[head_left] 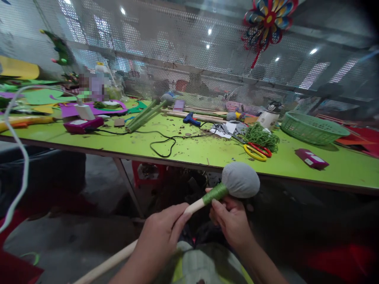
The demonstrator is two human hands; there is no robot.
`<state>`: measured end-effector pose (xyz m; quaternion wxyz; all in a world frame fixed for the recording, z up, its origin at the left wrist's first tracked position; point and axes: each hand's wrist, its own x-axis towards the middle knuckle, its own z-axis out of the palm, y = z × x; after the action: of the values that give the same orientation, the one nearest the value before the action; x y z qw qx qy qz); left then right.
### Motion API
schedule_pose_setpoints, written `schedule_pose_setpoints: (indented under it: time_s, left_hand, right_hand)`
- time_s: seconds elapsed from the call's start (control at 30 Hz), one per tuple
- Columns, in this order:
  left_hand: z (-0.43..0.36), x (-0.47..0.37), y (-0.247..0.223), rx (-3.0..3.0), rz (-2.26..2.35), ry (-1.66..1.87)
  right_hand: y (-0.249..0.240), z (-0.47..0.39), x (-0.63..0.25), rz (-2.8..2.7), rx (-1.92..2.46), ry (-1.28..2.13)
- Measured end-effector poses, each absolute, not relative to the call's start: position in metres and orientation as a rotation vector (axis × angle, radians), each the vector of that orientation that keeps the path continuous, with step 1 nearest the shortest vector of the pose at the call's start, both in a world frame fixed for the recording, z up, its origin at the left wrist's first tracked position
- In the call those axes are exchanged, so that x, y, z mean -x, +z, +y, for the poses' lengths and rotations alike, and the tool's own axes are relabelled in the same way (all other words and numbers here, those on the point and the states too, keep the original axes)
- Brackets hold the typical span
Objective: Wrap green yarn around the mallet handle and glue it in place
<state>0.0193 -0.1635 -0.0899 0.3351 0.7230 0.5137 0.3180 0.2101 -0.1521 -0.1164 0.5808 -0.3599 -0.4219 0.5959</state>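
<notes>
Wooden stick (194, 206) pinched by both hands: left (160, 236), right (232, 221) | below green table edge (189, 162) | open floor left

- Bright ceiling lamps (209, 30) overhead; the green tabletop (201, 152) is evenly lit.
- Dark shadow beneath it.
- Wide-angle bending at the edges; background soft, one patch pixelated.

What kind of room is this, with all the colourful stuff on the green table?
Probably a craft workshop. The green table holds a glue gun, scissors and cut coloured sheets, and a paper pinwheel hangs above. The left hand and right hand hold a wooden stick partly wrapped in green.
</notes>
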Motion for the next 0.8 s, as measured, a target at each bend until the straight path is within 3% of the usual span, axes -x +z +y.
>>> schedule_pose_setpoints:
  time_s: [0.3,0.57,0.8]
  left_hand:
    - [-0.159,-0.008,-0.075,-1.137,0.884,0.419]
    - [-0.171,-0.023,-0.098,-1.854,1.363,0.856]
    - [-0.165,-0.015,-0.082,-1.562,1.048,0.599]
  right_hand:
    - [-0.11,-0.158,-0.212,-1.027,0.829,1.429]
    - [-0.109,-0.153,-0.207,-0.895,0.909,1.368]
    - [-0.105,-0.157,-0.207,-0.921,0.795,1.436]
